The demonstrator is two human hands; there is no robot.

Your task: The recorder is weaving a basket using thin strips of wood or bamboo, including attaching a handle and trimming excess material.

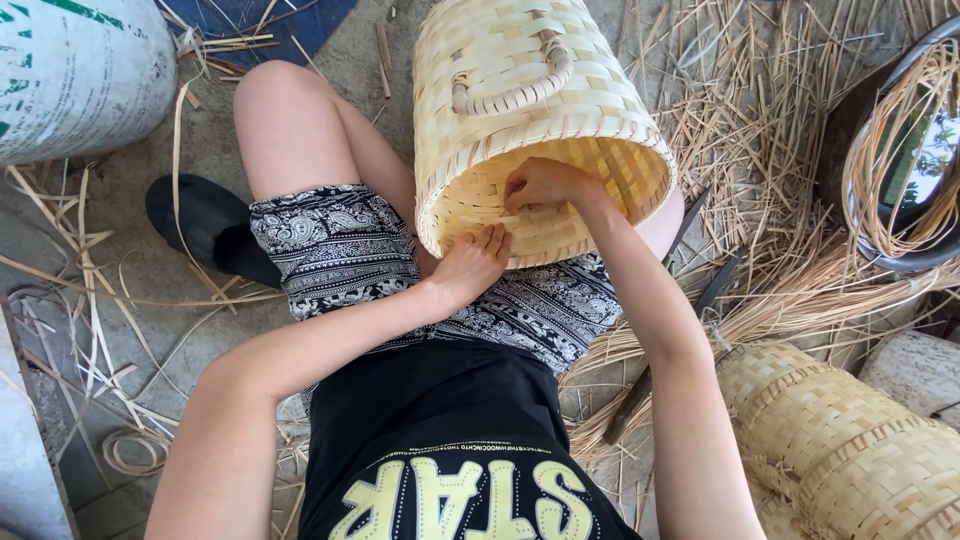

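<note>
The basket point(540, 110) lies tipped on your lap, its mouth turned toward you and its base pointing away. The walls are fully woven in pale flat strips, a rope-like handle point(515, 88) is already fixed on the upper side, and most of the rim looks bound with wrapped cane. What seems left, as far as you can judge, is the stretch of rim under your fingers, where the binding is in hand.

Your right hand point(540, 185) reaches over the rim with its fingers curled and pinched on the edge, probably on a thin strip, though the strip itself is too small to make out. Your left hand point(472, 265) presses against the outside of the rim just below, fingers bent and touching the weave; whether it truly grasps anything you cannot tell. The two hands sit near each other on the same part of the rim.

Inside, the basket shows only its own woven wall; nothing lies in it.

Around you, loose strips point(760, 130) litter the floor. At lower right stand stacked finished baskets point(840, 440). At the far right a dark tub point(880, 255) holds coiled cane. A white sack point(80, 75) sits at upper left, and a black sandal point(200, 225) lies beside your leg.
</note>
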